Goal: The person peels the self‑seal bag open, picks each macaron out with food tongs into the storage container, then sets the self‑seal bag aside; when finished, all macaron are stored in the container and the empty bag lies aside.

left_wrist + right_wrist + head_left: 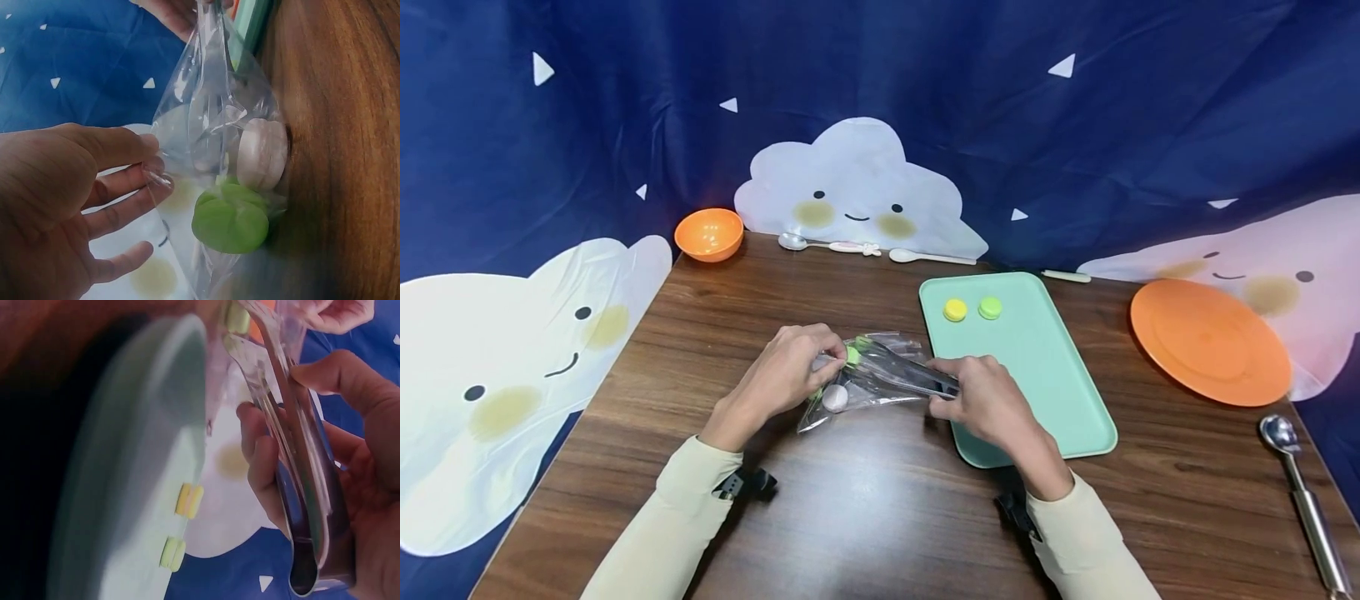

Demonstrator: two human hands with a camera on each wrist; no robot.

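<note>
Over a dark wooden tabletop point(880, 517), we see a person's two hands at work on a clear plastic bag point(865, 379) lying just left of a mint-green tray point(1045, 392). The left hand point(790, 371) pinches the bag's edge between thumb and fingers point(134, 187), the remaining fingers loosely spread. The right hand point(988, 404) has its fingers curled round a pair of metal tongs point(910, 371), whose tips reach into the bag's mouth (how far apart the tips stand, we cannot tell).

Inside the bag lie a green macaron point(231, 219) and a pale pink macaron point(262, 153), touching each other, the pink one against the tabletop. On the tray's far end sit a yellow macaron point(955, 310) and a second green one point(990, 307), just beside each other.

Around them: an orange bowl point(709, 234) at the far left corner, two spoons point(831, 244) along the back edge, an orange plate point(1210, 342) to the right, and a metal scoop point(1303, 500) near the right edge.
</note>
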